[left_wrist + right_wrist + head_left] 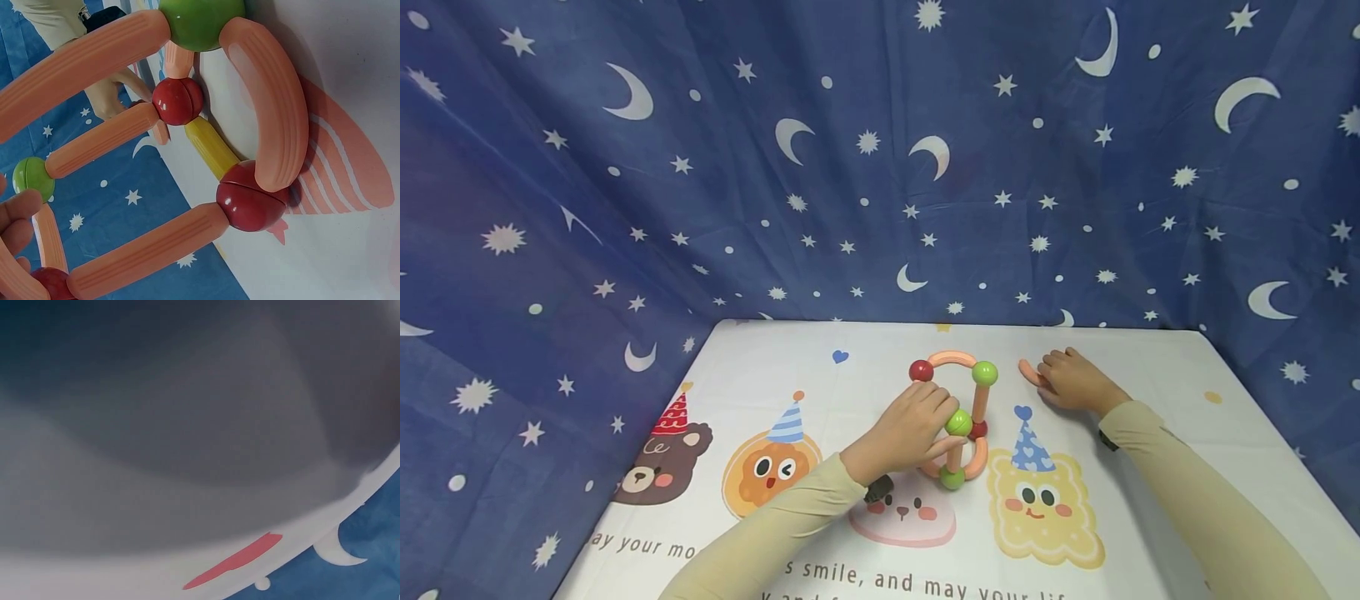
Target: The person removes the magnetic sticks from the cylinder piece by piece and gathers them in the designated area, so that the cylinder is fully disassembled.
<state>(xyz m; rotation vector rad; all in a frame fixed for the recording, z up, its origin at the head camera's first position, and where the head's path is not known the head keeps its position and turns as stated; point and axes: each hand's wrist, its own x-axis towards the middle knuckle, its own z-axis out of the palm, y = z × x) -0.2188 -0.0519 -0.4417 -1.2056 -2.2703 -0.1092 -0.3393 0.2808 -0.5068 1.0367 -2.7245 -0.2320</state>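
Observation:
A frame of orange rods and red and green balls [981,403] stands on the table in the head view, apparently a magnetic stick-and-ball building toy. My left hand [912,427] grips its near left part, with fingers over the top. The left wrist view shows the red ball [253,197], a green ball [201,22], a yellow rod [212,147] and several orange rods up close. To the right of the frame, my right hand [1075,383] pinches a curved orange rod [1030,372] low over the table. Neither hand nor rod can be made out in the right wrist view.
A white cloth with printed cartoon figures [1047,508] and lettering covers the table [850,392]. Blue curtains [865,217] with moons and stars hang behind it and along its sides. In the right wrist view a blurred dark shape fills most of the picture.

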